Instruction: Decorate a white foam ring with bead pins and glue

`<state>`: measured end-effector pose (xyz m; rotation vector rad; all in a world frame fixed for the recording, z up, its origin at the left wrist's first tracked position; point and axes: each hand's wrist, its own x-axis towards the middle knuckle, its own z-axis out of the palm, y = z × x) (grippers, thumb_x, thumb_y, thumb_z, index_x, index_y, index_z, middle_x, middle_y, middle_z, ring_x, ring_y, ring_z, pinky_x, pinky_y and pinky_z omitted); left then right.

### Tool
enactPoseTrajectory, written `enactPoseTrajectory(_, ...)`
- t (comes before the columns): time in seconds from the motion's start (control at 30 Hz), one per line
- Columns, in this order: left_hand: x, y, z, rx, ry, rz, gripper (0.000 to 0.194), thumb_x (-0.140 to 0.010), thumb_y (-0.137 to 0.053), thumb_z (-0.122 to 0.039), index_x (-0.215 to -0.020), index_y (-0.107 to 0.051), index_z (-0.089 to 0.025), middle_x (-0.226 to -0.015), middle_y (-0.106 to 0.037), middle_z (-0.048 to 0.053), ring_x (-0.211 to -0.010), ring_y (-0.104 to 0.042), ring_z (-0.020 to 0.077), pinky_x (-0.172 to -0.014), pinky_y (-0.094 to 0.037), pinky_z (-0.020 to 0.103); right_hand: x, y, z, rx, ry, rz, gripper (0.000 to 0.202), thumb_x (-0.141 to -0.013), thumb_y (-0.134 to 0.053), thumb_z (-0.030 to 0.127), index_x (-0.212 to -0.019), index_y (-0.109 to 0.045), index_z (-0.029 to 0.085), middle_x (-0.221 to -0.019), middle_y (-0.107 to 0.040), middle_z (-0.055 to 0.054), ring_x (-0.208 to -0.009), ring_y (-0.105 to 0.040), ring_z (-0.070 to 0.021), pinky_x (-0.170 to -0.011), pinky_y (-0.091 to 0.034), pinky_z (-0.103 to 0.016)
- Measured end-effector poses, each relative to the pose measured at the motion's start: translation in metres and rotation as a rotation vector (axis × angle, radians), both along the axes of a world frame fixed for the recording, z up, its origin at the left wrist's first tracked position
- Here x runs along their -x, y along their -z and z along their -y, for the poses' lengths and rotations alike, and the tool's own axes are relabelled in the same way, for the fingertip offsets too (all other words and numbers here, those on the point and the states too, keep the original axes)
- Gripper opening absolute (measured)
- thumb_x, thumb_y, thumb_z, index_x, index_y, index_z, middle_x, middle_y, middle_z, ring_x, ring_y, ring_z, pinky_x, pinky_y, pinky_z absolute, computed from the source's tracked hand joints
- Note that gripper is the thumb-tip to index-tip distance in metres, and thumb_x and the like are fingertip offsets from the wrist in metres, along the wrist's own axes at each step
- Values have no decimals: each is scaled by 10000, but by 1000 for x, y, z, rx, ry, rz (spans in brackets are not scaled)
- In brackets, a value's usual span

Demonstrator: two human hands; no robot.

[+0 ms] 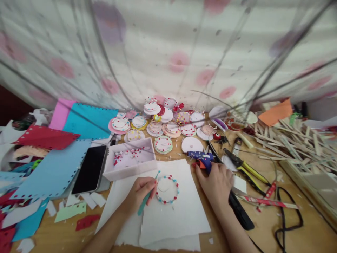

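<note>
Right hand [217, 181] hides part of glue gun [201, 156].

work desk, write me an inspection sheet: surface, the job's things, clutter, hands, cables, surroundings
surface: wooden desk, white paper laid on it
job's things: red and blue bead ring on the paper; white box holding small beads
clutter: colored paper scraps left, wooden sticks right
hands: left hand holds teal tool; right hand on blue glue gun
cables: black cable looped at right
surroundings: floral curtain behind
</note>
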<state>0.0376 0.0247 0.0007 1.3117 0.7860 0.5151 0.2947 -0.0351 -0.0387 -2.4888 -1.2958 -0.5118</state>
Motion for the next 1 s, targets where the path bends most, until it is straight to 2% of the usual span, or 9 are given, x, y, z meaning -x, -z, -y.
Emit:
enactPoseTrajectory(0.07,0,-1,0,-7,16,-26,541,-852,-463,-571,-501,-426,-161,-453,-383,-47,-373,-343,58,-418,-224,207,-3,-2,0,-83,-13,-30,448,-755,-596,523,-976,-581,134,-973,-580,-163,-876,-514,-326,-721,-380,-423)
enactPoseTrajectory(0.13,0,-1,0,-13,27,-42,545,-846,-461,-580,-497,-414,-165,-459,-372,-49,-366,-338,56,-408,-220,206,-2,-6,3,-235,-90,-90,445,-745,-607,504,-998,-549,142,-954,-571,-148,-878,-522,-311,-730,-399,-420)
enactPoseTrajectory(0.2,-1,-1,0,-32,45,-61,545,-853,-451,-577,-498,-418,-164,-463,-379,-46,-364,-340,55,-405,-224,208,6,-11,9,-395,-186,-204,445,-737,-630,488,-1009,-519,153,-858,-558,-95,-787,-527,-254,-683,-421,-372)
enactPoseTrajectory(0.27,-1,-1,1,-55,62,-82,545,-865,-438,-567,-499,-421,-164,-456,-381,-45,-365,-339,56,-410,-228,208,19,-17,16,-486,-234,-360,444,-724,-658,470,-1017,-507,171,-752,-530,-26,-640,-493,-183,-583,-412,-304)
enactPoseTrajectory(0.37,-1,-2,1,-77,69,-103,553,-872,-431,-566,-492,-415,-166,-440,-367,-48,-367,-339,59,-413,-237,207,40,-22,24,-468,-286,-541,406,-716,-667,439,-1000,-510,196,-681,-525,17,-523,-459,-136,-495,-386,-265)
enactPoseTrajectory(0.5,-1,-3,1,-117,71,-106,569,-877,-418,-580,-482,-411,-171,-426,-361,-45,-367,-351,67,-407,-251,206,51,-24,26,-440,-336,-626,330,-723,-654,382,-954,-497,205,-616,-501,42,-476,-444,-124,-455,-370,-256)
enactPoseTrajectory(0.73,-3,-2,0,-142,92,-140,572,-873,-412,-593,-482,-421,-175,-403,-382,-37,-366,-368,79,-398,-259,208,50,-22,24,-475,-320,-620,271,-741,-640,337,-928,-489,211,-558,-457,63,-468,-424,-118,-432,-329,-238)
enactPoseTrajectory(1.0,-3,-3,1,-126,86,-139,539,-871,-435,-547,-486,-433,-170,-428,-385,-39,-362,-367,70,-403,-251,208,50,-17,25,-466,-313,-624,286,-729,-649,337,-929,-493,204,-552,-476,61,-473,-454,-126,-451,-350,-253)
